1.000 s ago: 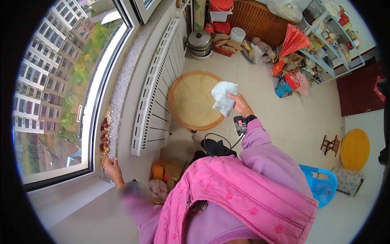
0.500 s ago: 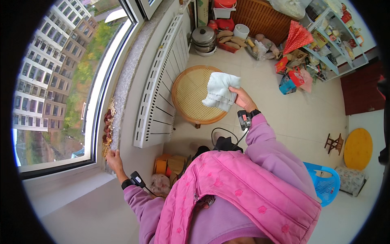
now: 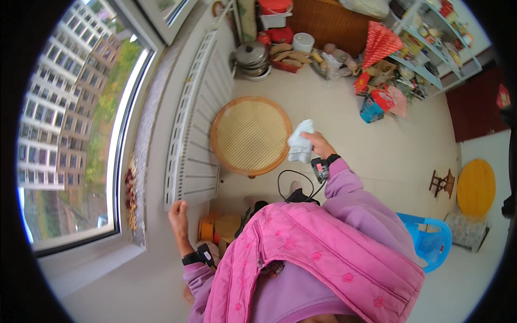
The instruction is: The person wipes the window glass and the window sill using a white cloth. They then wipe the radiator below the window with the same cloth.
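Observation:
My right hand grips a folded pale, whitish cloth that hangs to the left of the fingers, over the floor beside the round woven-top table. At the near end of the white radiator is my left hand, fingers curled closed; whether anything is in them is hidden. Further left, dark red and yellowish dried pieces lie in a strip on the grey stone windowsill, against the window frame. My left hand is apart from them.
A stacked steel pot and a tray of long brown roots stand at the back. Bags and a blue bucket crowd below the shelf. Right of me are a blue plastic chair and a yellow round board.
My left hand has left the windowsill and moved right to the radiator's near end. The cloth, spread wider before, is now bunched smaller in my right hand. The view has shifted slightly.

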Motion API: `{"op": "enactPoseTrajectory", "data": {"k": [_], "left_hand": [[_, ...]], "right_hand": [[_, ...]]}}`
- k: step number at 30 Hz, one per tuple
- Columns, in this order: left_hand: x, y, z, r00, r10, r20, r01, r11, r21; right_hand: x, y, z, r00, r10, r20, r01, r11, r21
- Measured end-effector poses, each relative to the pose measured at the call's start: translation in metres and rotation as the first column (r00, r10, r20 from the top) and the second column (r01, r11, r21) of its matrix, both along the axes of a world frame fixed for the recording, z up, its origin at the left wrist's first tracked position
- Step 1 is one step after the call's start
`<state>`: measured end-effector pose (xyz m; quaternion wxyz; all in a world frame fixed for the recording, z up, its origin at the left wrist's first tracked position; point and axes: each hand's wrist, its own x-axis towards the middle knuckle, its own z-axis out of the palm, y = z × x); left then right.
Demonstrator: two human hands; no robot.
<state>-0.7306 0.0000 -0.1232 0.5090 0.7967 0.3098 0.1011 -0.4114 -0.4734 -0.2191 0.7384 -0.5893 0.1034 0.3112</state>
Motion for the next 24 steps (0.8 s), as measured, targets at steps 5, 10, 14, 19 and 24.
{"op": "enactPoseTrajectory", "data": {"k": [5,10,14,19,24], "left_hand": [[0.089,-0.105,0.012,0.943,-0.325,-0.069,0.309,0.934,-0.178],[0.16,-0.19,0.034,0.842,-0.537,0.047,0.519,0.784,-0.34],[0.195,-0.236,0.054,0.764,-0.629,0.143,0.616,0.644,-0.453],[0.222,-0.279,0.072,0.785,-0.476,0.396,0.566,0.295,-0.77],[0.22,-0.307,0.074,0.906,-0.206,0.37,0.405,0.162,-0.9]], "right_hand": [[0.022,0.007,0.049,0.958,0.232,0.168,-0.259,0.952,0.161],[0.034,0.02,0.115,0.831,0.327,0.449,-0.324,0.942,-0.086],[0.034,0.01,0.172,0.631,0.41,0.659,-0.277,0.912,-0.302],[0.015,-0.006,0.212,0.085,0.509,0.856,-0.242,0.844,-0.478],[-0.003,-0.037,0.204,-0.085,0.627,0.775,-0.379,0.699,-0.607]]}}
